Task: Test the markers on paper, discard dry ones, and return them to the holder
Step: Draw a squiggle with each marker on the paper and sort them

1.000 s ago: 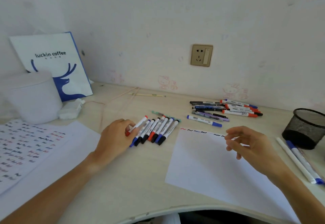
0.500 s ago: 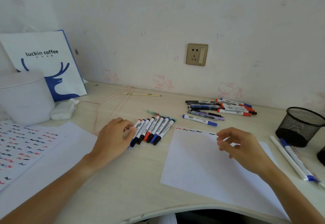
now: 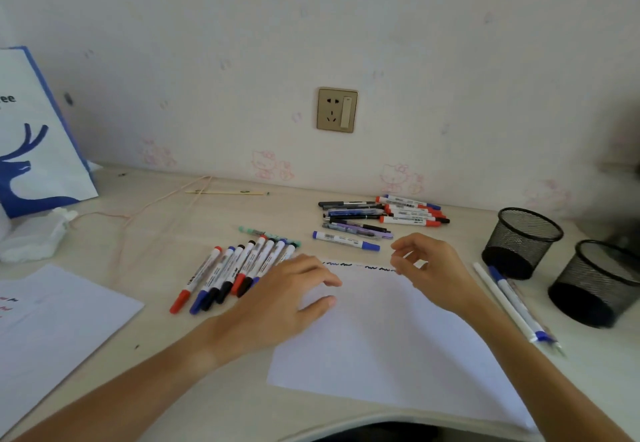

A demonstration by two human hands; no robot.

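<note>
Currently, hands:
left hand: palm down, fingers relaxed, resting on the left edge of the paper, just beside the marker row; grasps nothing
right hand: raised over paper's top edge, fingers loosely curled, nothing held
holders: two mesh cups, far right on surface

Both forearms bare (no sleeves, rings or watch).

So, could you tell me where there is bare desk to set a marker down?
Bare desk lies between the thin cable and the row of markers, and in front of that row, left of the test sheet. It is crowded around the marker pile and the mesh holders.
</note>
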